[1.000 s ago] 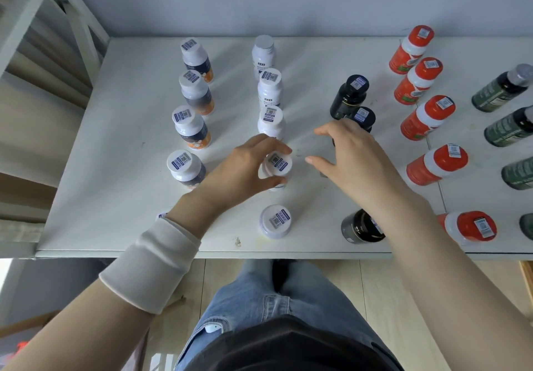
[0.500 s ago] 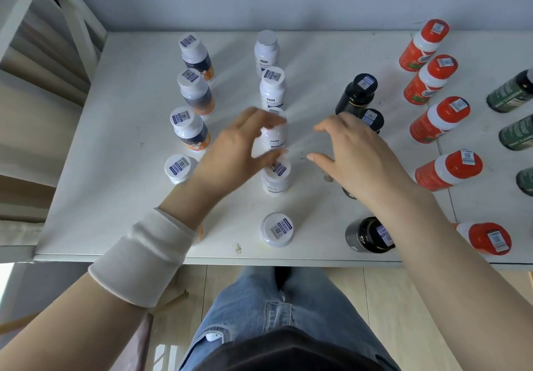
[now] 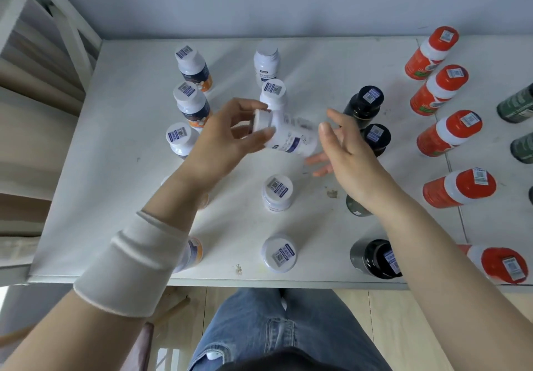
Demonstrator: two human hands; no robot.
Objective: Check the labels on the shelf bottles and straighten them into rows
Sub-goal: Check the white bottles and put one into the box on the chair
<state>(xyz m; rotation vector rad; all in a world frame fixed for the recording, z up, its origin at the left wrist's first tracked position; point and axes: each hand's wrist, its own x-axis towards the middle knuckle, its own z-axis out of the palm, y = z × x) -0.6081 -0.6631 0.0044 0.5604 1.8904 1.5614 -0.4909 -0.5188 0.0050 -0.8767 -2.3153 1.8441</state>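
My left hand (image 3: 227, 137) grips a white bottle (image 3: 288, 134) by its cap end, lifted off the white shelf (image 3: 115, 168) and tipped on its side so the label faces up. My right hand (image 3: 346, 151) is at the bottle's base end with fingers spread and straight; whether it touches the base I cannot tell. Below them two more white bottles (image 3: 277, 192) stand upright in the middle column, with two others (image 3: 272, 94) behind the lifted one.
A column of white-capped bottles with dark and orange labels (image 3: 190, 102) stands at the left. Black bottles (image 3: 364, 105) stand right of centre, red-capped orange bottles (image 3: 447, 131) further right, green ones (image 3: 516, 105) at the right edge. A shelf frame (image 3: 57, 24) rises at the left.
My left hand let go of the nearer white bottle, took the one behind it, lifted it and tipped it sideways. My right hand opened and moved to its base.
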